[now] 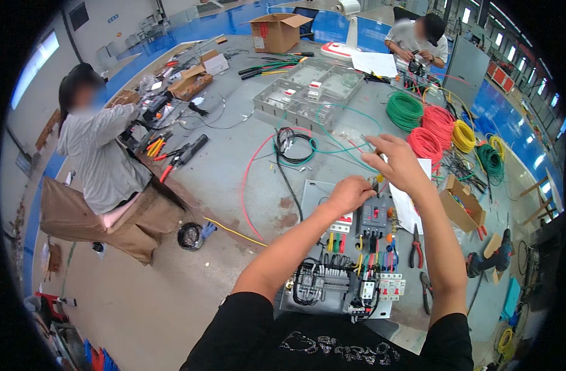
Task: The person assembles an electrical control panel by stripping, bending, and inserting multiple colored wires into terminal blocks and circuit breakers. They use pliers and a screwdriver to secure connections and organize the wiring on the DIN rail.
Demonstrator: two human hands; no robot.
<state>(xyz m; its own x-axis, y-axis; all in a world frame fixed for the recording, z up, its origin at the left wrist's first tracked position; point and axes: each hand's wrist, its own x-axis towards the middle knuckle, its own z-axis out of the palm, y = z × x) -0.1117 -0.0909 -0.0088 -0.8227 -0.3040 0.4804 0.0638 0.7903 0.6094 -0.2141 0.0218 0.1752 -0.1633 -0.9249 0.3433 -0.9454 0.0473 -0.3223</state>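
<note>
My left hand [352,194] is closed in a pinch above the upper edge of a metal mounting plate [314,193]. Something small and yellowish shows at its fingertips, too small to name. Just beyond, my right hand [399,162] hovers with bent fingers, thumb and forefinger apart. Thin green wire [332,151] loops across the table and passes close to its fingertips. Below my hands, the plate carries a dark grey breaker [374,215], a white breaker with red parts [342,224], terminal blocks [323,278], small white breakers [392,285] and coloured wires.
Red pliers [416,247] and dark pliers [426,290] lie right of the plate. Green [404,111], red [425,144] and yellow wire coils [463,136] sit farther right, above a small cardboard box [462,204]. A clear plastic case [267,105] lies ahead. Two people work across the table.
</note>
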